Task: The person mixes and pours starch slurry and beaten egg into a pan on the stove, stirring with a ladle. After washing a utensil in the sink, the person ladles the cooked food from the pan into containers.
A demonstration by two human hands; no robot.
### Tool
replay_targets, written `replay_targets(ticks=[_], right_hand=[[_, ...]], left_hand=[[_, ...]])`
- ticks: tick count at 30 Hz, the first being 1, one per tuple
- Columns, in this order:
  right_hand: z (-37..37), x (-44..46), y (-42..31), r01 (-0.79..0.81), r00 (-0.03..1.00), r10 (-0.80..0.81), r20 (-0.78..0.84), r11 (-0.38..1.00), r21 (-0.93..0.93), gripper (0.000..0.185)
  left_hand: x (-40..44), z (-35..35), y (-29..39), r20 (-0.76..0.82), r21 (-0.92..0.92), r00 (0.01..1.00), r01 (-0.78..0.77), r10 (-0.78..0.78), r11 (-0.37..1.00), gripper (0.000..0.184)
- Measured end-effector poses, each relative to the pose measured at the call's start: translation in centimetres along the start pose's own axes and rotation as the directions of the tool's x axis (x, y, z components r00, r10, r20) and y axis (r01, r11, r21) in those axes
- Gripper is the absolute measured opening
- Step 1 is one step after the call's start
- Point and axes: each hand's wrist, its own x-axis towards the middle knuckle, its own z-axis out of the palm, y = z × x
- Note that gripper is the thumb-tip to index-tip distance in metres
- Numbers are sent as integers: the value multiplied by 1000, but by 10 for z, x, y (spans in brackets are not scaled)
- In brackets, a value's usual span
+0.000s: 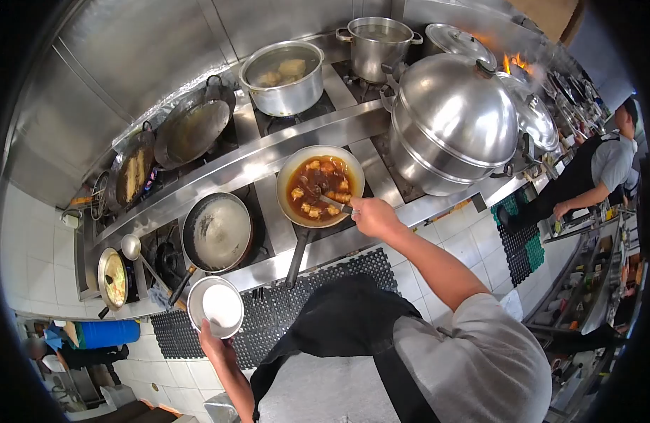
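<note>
My right hand is closed around the handle of a metal utensil, whose end lies in a pan of brown sauce with pieces of food. That pan rests on the front row of the stove, its dark handle pointing toward me. Low on the left, my left hand grips the rim of a metal bowl that holds something white. Between the bowl and the stove's back row sits a frying pan with a whitish, cloudy inside.
Behind stand a pot with pale chunks, a tall pot, and two woks. A large domed steamer is at the right. Flames rise beyond it. Another person stands far right. A ladle lies left.
</note>
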Motion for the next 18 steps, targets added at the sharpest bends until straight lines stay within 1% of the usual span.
replay_targets(ticks=[1,4,6,10,12,13,16,18], right_hand=[[-8,-8,0,103,995,-103,-3,993,-55,16],[-50,-37,-4,194,971,-215,-105,964,-182,15],[-77,-49,-5,187,964,-225,-145,954,-233,11],[-107,-53,-8,127,963,-196,-183,935,-332,7],[-104,-49,-1,115,963,-190,-191,932,-345,5],[-103,-48,0,104,964,-181,-195,931,-351,5],[-100,-45,4,93,963,-177,-204,926,-365,5],[-99,-44,6,98,960,-186,-209,923,-372,5]], left_hand=[[0,-1,2,-7,8,1000,-3,3,1000,47],[-7,1,12,-53,16,999,-7,8,1000,50],[-11,-1,13,-102,-2,995,-21,21,1000,50],[-8,-15,9,-84,-4,996,-15,14,1000,50],[-2,-24,7,-87,16,996,-2,3,1000,51],[-3,-23,10,-155,38,988,25,-18,999,50],[-6,-25,15,-151,11,989,-2,4,1000,42],[-4,-28,15,-183,3,983,-9,9,1000,43]])
